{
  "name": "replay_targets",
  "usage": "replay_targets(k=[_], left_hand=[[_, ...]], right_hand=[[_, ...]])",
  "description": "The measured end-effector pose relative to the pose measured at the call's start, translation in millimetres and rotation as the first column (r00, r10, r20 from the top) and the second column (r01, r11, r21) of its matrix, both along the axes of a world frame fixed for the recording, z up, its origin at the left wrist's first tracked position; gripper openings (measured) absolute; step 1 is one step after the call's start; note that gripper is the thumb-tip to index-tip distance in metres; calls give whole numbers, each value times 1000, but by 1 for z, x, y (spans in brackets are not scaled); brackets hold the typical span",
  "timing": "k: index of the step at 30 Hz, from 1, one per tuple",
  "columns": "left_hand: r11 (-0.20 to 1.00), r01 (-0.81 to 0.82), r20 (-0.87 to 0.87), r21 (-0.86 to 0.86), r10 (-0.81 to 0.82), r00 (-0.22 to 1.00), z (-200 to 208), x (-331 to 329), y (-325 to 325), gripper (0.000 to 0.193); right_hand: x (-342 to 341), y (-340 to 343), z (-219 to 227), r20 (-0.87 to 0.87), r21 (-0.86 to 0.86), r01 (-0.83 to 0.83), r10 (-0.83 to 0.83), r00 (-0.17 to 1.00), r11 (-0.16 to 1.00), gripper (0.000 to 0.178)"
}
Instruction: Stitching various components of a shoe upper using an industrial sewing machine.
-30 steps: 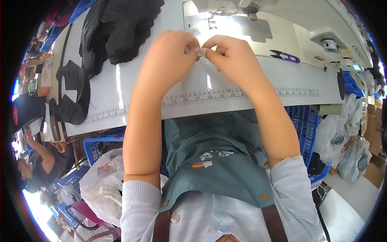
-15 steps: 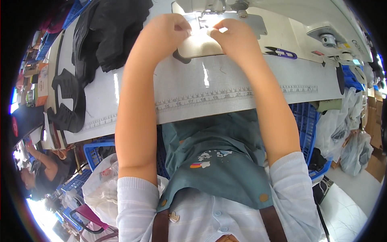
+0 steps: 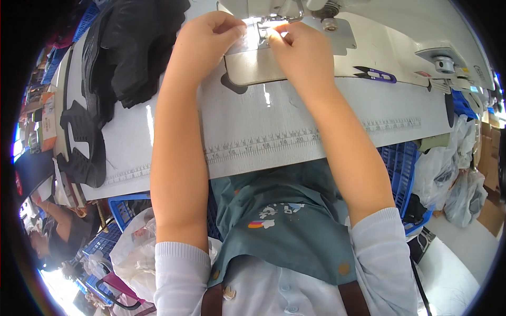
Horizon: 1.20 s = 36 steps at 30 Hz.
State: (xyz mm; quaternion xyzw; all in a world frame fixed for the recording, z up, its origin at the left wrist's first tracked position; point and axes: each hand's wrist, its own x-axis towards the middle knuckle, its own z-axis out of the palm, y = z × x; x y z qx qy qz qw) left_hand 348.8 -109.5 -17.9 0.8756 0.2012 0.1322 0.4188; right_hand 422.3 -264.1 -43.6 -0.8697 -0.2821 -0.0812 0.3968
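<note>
My left hand (image 3: 212, 41) is at the left of the metal needle plate (image 3: 246, 45) of a sewing machine (image 3: 392, 26), thumb and forefinger pinched together. In bright glare, what they hold, if anything, cannot be made out. Close under the presser foot (image 3: 263, 32), my right hand (image 3: 303, 48) has its fingertips pinched too, and anything between them is too small to name. The fingers of the two hands are a short gap apart. Purple-handled thread snips (image 3: 375, 75) lie on the machine bed to the right of my right hand.
Black fabric pieces (image 3: 134, 50) are heaped on the table at the far left, with a black cut-out piece (image 3: 87, 142) nearer. A printed ruler strip (image 3: 263, 145) runs along the table's front edge. Blue baskets (image 3: 396, 163) and plastic bags (image 3: 134, 247) stand below. Another person (image 3: 60, 231) sits at left.
The view has shifted slightly. Relative to the machine, both hands are a little farther in, and my right hand's fingertips have moved left to the presser foot. Both hands stay pinched.
</note>
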Motion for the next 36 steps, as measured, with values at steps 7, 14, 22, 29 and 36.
replay_targets(k=[7,14,22,29,36], left_hand=[[1000,2,-5,-24,-2,1000,1,0,-4,22],[999,22,-12,-35,-23,1000,0,1,-2,21],[999,32,23,1,-32,999,-2,2,-1,22],[999,44,21,5,-45,999,-3,1,0,22],[999,41,21,-8,-41,999,-1,1,-1,23]], right_hand=[[3,0,-5,45,-13,-3,3,999,1000,15],[3,1,-4,9,-12,-4,4,1000,1000,17],[3,2,-4,39,-25,-3,4,999,1000,17],[4,2,-5,45,-27,-9,10,999,1000,16],[2,1,-4,38,-16,-7,7,999,1000,16]])
